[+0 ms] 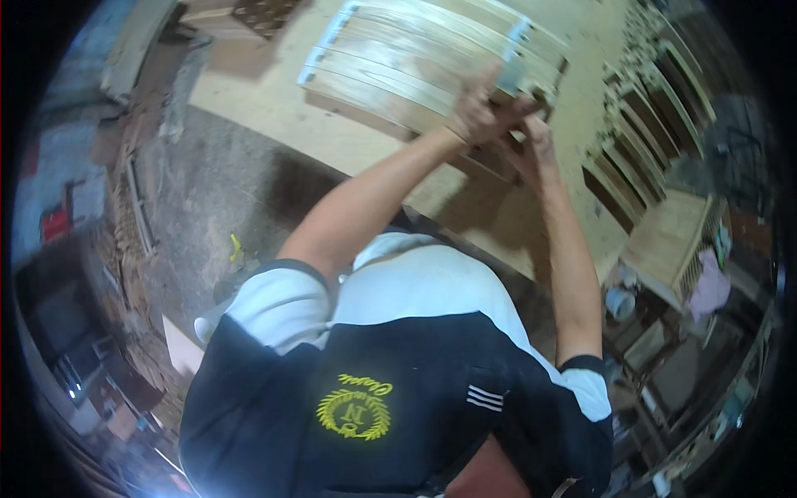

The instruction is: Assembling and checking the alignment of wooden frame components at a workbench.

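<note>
Both my hands meet at the near right corner of a slatted wooden panel (390,54) that lies on a pale tabletop (249,100). My left hand (477,112) is closed around a small greyish block-like piece (511,76), whose kind I cannot make out. Just to its right, my right hand (538,143) has its fingers bent up against the same spot; what they grip is partly hidden and blurred. Light bluish strips run across the panel near its left and right ends.
To the right on the tabletop stands a row of several curved wooden parts (639,137), with many small wooden bits (635,41) behind them. A slatted wooden piece of furniture (668,241) with a pink cloth (708,286) stands at the right. Timber scraps (133,315) lie along the left floor.
</note>
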Tool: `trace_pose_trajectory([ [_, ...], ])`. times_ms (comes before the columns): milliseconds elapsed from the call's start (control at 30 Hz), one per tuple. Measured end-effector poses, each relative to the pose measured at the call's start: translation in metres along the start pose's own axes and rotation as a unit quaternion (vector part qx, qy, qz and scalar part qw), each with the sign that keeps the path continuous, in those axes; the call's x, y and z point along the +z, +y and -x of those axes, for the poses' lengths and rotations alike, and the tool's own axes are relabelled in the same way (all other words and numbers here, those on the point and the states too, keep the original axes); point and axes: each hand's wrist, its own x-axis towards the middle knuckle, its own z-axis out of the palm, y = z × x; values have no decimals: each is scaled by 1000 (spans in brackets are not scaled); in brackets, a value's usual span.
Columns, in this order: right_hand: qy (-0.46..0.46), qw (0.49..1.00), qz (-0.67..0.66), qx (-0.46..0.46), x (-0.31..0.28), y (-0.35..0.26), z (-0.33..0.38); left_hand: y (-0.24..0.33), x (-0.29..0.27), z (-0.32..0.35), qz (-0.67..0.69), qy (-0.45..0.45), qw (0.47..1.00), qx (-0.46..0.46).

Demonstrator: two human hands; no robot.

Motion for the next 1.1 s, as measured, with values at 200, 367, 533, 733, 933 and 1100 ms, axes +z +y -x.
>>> trace_pose_trajectory([
  [200,24,995,71,58,3,-1,16,-23,-17,3,-33,-72,996,-30],
  [367,220,921,-121,297,-8,-32,102,-39,-182,-30,-196,185,940,-209],
  [533,143,901,-140,385,2,-106,117,-83,-391,-91,-292,426,838,-178],
  [733,78,936,-195,281,69,-173,-11,-103,-455,-102,-157,383,879,-237],
  [933,7,965,-204,167,108,-205,-106,-56,-492,-43,43,361,894,-262],
  [1100,-30,918,-335,211,168,-230,-173,15,-435,28,-27,294,923,-245],
])
